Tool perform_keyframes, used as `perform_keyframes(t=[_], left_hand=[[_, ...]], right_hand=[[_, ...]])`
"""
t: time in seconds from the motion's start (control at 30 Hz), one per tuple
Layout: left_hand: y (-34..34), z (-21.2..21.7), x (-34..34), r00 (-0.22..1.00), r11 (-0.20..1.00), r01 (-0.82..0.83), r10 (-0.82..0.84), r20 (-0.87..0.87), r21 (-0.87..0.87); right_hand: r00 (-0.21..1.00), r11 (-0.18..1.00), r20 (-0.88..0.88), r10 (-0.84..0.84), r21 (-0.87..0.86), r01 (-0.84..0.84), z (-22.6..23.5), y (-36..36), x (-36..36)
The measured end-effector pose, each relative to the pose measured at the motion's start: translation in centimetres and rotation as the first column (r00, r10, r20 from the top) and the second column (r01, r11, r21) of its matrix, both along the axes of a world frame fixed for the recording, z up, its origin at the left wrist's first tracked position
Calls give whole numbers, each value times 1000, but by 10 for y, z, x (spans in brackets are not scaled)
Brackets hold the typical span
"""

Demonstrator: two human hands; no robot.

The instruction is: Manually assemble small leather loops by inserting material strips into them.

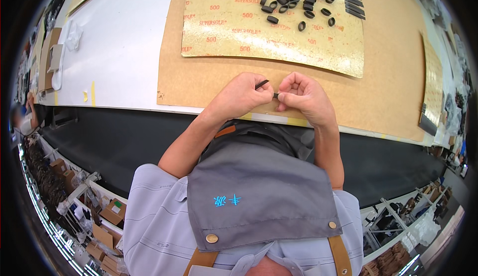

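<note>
Close to the table's front edge, my left hand (243, 95) and my right hand (307, 99) are drawn near each other, both pinching. A thin black strip (262, 84) sticks out from the fingers of my left hand. Between the two hands shows a short black bit (276, 96), pinched at my right thumb; whether it belongs to the same strip is hidden by the fingers. Beyond the hands, several small black loops (301, 26) lie scattered on a yellowish printed sheet (224, 47). A row of flat black strips (354, 8) lies along that sheet's right side.
The sheet rests on a brown board (184, 82) over a white tabletop (124, 42). Another yellowish sheet (431, 87) lies at the right. Cardboard (50, 59) and clear plastic (73, 36) sit at the left. A person (27, 119) is at the far left edge.
</note>
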State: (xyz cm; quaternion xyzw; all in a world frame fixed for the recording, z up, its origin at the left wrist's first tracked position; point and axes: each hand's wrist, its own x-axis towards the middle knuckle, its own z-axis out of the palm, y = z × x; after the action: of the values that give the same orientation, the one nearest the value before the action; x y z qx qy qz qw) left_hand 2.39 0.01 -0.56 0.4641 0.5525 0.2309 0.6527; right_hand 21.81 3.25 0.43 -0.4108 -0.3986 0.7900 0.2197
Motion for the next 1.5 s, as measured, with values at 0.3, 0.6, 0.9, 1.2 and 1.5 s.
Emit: perform_keyframes(t=[0.3, 0.6, 0.9, 1.2, 1.5], left_hand=[[0, 0, 0, 1000, 1000, 1, -1, 23, -1], [0, 3, 1, 1000, 1000, 8, -9, 23, 28], [-7, 7, 0, 996, 998, -12, 7, 92, 61], [-12, 8, -4, 989, 968, -80, 47, 141, 237], [-12, 10, -4, 986, 968, -95, 60, 155, 231]], right_hand=[[999, 1000, 41, 9, -14, -9, 4, 1, -2], [999, 999, 21, 37, 7, -37, 1, 0, -4], [867, 885, 399, 298, 224, -407, 8, 4, 1], [957, 964, 132, 259, 19, -264, 11, 6, 0], [967, 973, 112, 230, -1, -231, 11, 3, -2]])
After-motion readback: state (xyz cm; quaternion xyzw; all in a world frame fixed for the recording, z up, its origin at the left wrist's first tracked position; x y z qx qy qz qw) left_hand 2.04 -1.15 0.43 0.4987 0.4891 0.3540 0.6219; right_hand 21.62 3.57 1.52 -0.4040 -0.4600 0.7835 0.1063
